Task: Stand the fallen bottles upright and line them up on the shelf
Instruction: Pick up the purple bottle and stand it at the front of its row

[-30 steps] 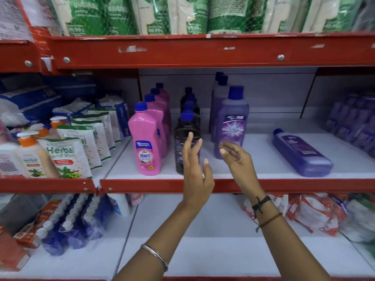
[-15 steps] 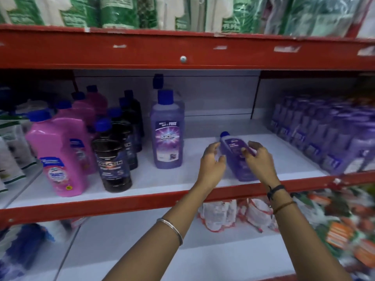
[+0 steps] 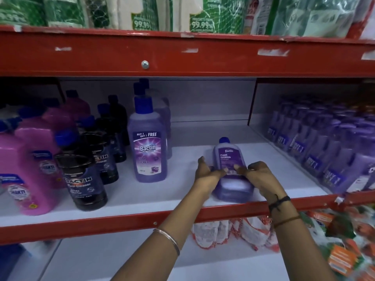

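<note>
A purple floor-cleaner bottle (image 3: pixel 229 157) with a blue cap lies on the white shelf (image 3: pixel 182 191), cap pointing to the back, base near the red front edge. My left hand (image 3: pixel 207 175) grips its left side and my right hand (image 3: pixel 257 179) grips its right side, thumbs over the label. To the left an upright purple Bactin bottle (image 3: pixel 149 147) stands with others behind it. Further left stand a row of dark bottles (image 3: pixel 85 179) and a row of pink bottles (image 3: pixel 30 169).
The red upper shelf beam (image 3: pixel 182 55) hangs low above the bottles. A red divider (image 3: pixel 251 102) separates a bay packed with several purple bottles (image 3: pixel 324 151) on the right. Bagged goods (image 3: pixel 233 234) lie on the shelf below. White shelf surface shows between the upright purple bottle and the divider.
Both hands went from the upright bottles on the left to the fallen purple bottle on the right and closed round its sides. The view swung right and closer.
</note>
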The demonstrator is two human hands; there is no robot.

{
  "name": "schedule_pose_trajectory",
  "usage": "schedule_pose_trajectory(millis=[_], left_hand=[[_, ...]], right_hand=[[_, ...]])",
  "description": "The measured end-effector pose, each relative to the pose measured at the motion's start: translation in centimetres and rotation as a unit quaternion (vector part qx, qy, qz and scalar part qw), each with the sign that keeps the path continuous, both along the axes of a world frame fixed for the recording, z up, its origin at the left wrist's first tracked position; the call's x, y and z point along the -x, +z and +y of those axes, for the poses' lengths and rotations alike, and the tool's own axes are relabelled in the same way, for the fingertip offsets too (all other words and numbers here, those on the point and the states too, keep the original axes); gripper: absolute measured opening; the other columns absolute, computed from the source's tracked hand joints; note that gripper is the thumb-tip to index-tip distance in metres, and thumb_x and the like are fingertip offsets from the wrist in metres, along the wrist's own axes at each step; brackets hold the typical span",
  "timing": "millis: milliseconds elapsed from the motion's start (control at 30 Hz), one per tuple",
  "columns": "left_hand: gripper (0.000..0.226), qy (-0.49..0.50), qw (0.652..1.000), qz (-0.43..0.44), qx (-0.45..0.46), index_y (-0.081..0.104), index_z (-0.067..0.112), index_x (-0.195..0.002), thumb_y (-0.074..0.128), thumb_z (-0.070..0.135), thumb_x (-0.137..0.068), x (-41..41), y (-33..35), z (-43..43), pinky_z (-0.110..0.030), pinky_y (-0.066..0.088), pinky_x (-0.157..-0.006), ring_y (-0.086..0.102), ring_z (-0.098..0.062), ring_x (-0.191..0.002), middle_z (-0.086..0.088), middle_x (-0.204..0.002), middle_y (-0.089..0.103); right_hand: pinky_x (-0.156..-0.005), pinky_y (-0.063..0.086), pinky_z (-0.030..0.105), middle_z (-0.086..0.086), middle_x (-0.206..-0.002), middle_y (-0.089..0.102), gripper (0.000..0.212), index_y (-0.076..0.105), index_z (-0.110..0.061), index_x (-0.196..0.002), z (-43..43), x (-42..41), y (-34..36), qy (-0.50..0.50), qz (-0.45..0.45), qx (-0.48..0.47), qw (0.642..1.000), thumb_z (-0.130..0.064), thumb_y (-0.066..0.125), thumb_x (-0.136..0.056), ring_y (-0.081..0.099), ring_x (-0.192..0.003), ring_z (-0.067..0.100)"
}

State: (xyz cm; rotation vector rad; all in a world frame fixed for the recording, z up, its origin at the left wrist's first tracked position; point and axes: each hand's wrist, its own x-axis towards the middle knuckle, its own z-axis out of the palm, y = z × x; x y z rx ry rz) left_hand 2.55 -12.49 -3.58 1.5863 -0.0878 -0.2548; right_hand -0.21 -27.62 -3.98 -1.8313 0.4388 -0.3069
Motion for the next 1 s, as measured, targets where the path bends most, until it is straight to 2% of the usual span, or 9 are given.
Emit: schedule_pose_trajectory(millis=[100,167,233,300,433,533,700,833,1000], left_hand=[[0.082,-0.008,0.998,-0.031,0.062,0.021,0.015,-0.143,0.069,0.000,-0.078,0.8,0.6,1.1,-0.035,0.049,-0.088,0.057,-0.022,-0.102,-0.005,-0.112,0.057],[0.072,-0.020,0.994,-0.060,0.086,0.030,0.014,-0.139,0.066,-0.002,-0.080,1.2,1.3,2.4,-0.030,0.052,-0.082,0.056,-0.019,-0.102,-0.003,-0.114,0.055],[0.057,-0.032,0.991,-0.101,0.078,0.044,0.014,-0.129,0.067,-0.002,-0.079,1.4,1.9,3.6,-0.026,0.054,-0.076,0.059,-0.018,-0.099,-0.006,-0.119,0.058],[0.048,-0.026,0.988,-0.148,0.042,0.051,0.019,-0.119,0.068,0.001,-0.078,1.7,2.2,4.9,-0.035,0.056,-0.081,0.062,-0.022,-0.098,-0.011,-0.123,0.061],[0.055,0.010,0.980,-0.199,0.019,0.047,0.017,-0.127,0.068,0.001,-0.079,3.0,2.4,8.2,-0.041,0.056,-0.088,0.062,-0.023,-0.101,-0.007,-0.117,0.061],[0.055,0.031,0.975,-0.219,0.033,0.046,0.026,-0.124,0.068,0.002,-0.079,4.1,2.1,11.1,-0.041,0.055,-0.088,0.062,-0.023,-0.106,-0.003,-0.116,0.060],[0.064,0.078,0.965,-0.246,0.041,0.040,0.027,-0.132,0.068,0.006,-0.079,5.1,1.2,16.0,-0.034,0.056,-0.088,0.060,-0.018,-0.111,-0.004,-0.126,0.058],[0.061,0.102,0.958,-0.262,0.049,0.039,0.031,-0.128,0.067,0.005,-0.080,5.3,0.5,18.9,-0.020,0.055,-0.082,0.060,-0.014,-0.109,-0.002,-0.123,0.057],[0.055,0.124,0.951,-0.278,0.051,0.041,0.033,-0.128,0.065,0.018,-0.081,5.4,-0.1,20.7,-0.037,0.054,-0.093,0.059,-0.016,-0.115,-0.006,-0.128,0.058]], right_hand=[[-0.050,0.052,0.022,0.018,-0.085,0.069,0.036,0.061,0.007,-0.102,1.2,1.5,1.1,0.056,-0.043,-0.083,0.994,-0.014,0.074,-0.076,0.068,-0.061,0.018],[-0.054,0.056,0.019,0.014,-0.085,0.069,0.028,0.063,0.005,-0.103,2.4,2.5,2.0,0.102,-0.077,-0.128,0.983,-0.004,0.070,-0.077,0.069,-0.059,0.013],[-0.060,0.059,0.020,0.014,-0.090,0.069,0.034,0.062,0.006,-0.108,3.7,3.1,2.5,0.119,-0.102,-0.141,0.978,0.002,0.069,-0.075,0.069,-0.067,0.015],[-0.065,0.059,0.020,0.013,-0.095,0.067,0.037,0.061,0.004,-0.108,5.2,3.5,2.7,0.117,-0.127,-0.123,0.977,0.003,0.071,-0.073,0.067,-0.077,0.020],[-0.060,0.056,0.014,0.002,-0.096,0.066,0.043,0.057,-0.006,-0.109,8.5,4.1,2.9,0.134,-0.165,-0.089,0.973,-0.001,0.075,-0.070,0.064,-0.083,0.014],[-0.061,0.054,0.011,-0.001,-0.101,0.066,0.050,0.055,-0.009,-0.114,11.3,4.0,2.6,0.151,-0.192,-0.062,0.968,-0.005,0.077,-0.070,0.063,-0.088,0.009],[-0.064,0.052,0.008,0.003,-0.114,0.063,0.062,0.050,-0.008,-0.126,16.2,3.7,1.9,0.177,-0.226,-0.027,0.957,-0.013,0.078,-0.072,0.063,-0.096,0.007],[-0.069,0.054,0.010,0.002,-0.119,0.061,0.062,0.048,-0.015,-0.127,19.3,3.3,0.9,0.189,-0.236,-0.035,0.953,-0.019,0.076,-0.073,0.063,-0.102,0.011],[-0.074,0.054,0.013,-0.008,-0.115,0.059,0.060,0.046,-0.020,-0.125,21.2,3.1,0.2,0.189,-0.246,-0.058,0.949,-0.018,0.076,-0.073,0.062,-0.105,0.009]])
